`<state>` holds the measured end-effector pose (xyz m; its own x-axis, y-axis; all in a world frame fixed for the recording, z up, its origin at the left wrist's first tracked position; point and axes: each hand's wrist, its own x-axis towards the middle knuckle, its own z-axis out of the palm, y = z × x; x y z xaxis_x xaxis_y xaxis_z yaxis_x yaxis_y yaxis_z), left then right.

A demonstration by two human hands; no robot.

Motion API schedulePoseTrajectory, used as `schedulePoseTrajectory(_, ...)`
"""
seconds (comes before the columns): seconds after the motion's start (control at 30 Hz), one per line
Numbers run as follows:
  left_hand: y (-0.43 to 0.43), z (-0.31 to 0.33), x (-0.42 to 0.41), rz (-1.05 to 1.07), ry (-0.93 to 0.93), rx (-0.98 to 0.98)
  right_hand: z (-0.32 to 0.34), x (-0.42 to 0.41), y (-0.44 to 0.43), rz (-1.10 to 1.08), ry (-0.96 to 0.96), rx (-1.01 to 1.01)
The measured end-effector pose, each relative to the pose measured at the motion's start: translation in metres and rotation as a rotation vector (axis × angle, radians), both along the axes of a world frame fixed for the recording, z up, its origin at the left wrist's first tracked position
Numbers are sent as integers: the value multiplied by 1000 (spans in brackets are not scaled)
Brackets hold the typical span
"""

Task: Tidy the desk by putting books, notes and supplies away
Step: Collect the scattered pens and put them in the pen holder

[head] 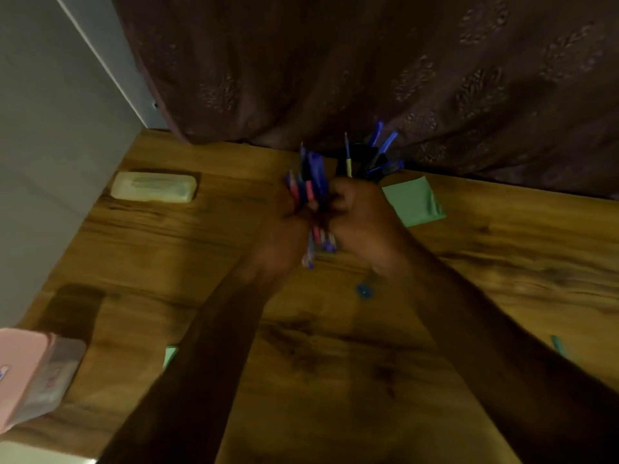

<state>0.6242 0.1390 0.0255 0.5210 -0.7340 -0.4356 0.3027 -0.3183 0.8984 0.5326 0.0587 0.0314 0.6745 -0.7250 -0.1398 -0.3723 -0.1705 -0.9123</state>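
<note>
– Two hands on one bundle?
– Yes. Left hand [284, 226] is curled round the pens [311, 182] mid-length. Right hand [358, 212] is closed on the same bundle from the other side. Frame is blurred, so single fingers don't resolve.
– Where's the bundle?
– Held above the desk [335, 346], near its far edge. Tips stick out above and below the fists. Mostly blue, some pink.
– Holder?
– Dark holder [360, 155] just behind the right hand, against the curtain [335, 61], blue pens standing in it. Can't tell if the bundle touches it.
– Anything else on the desk?
– Green pad [415, 200] right of the hands. Beige case [154, 186] far left. Pink box [30, 373] near left. Small blue cap [362, 290] between the forearms.
</note>
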Motion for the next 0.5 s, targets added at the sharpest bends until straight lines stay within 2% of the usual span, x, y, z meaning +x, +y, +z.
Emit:
schedulePoseTrajectory(0.13,-64,32,-2,-100,-121,-361,35,-10,-48,-165,-114,-126)
schedulePoseTrajectory(0.17,-80,36,-1,-110,-175,-398,44,-11,-60,-205,-127,-177)
schedulePoseTrajectory(0.23,-107,48,3,-105,-275,-411,56,-9,-83,-246,-180,-224)
schedulePoseTrajectory(0.3,-127,54,7,-104,-284,-434,58,-4,-105,-267,-174,-250)
schedulePoseTrajectory(0.5,-140,26,10,-115,-204,-408,33,3,-123,-235,-50,-324)
